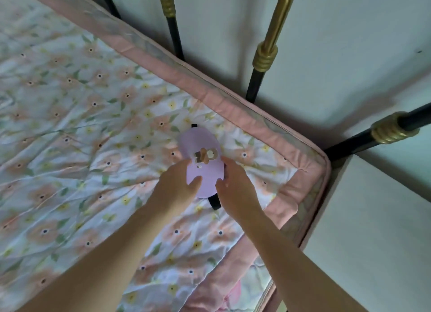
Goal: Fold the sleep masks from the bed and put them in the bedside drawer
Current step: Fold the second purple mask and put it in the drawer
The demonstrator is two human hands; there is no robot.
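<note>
A lilac sleep mask (200, 148) with a small brown and white print lies on the floral bed cover (70, 125), near the bed's corner. Its black strap (215, 202) sticks out under the near end, and a bit of strap shows at the far end. My left hand (177, 183) grips the mask's near half from the left, thumb on top. My right hand (235, 183) holds the same half from the right, thumb on the fabric. The near end looks slightly raised off the cover. No drawer front is visible.
A pink border (233, 106) edges the bed cover. Black and brass bed rails (265, 55) stand against the pale wall behind. A white bedside cabinet top (368, 241) sits at the right, close to the mattress corner.
</note>
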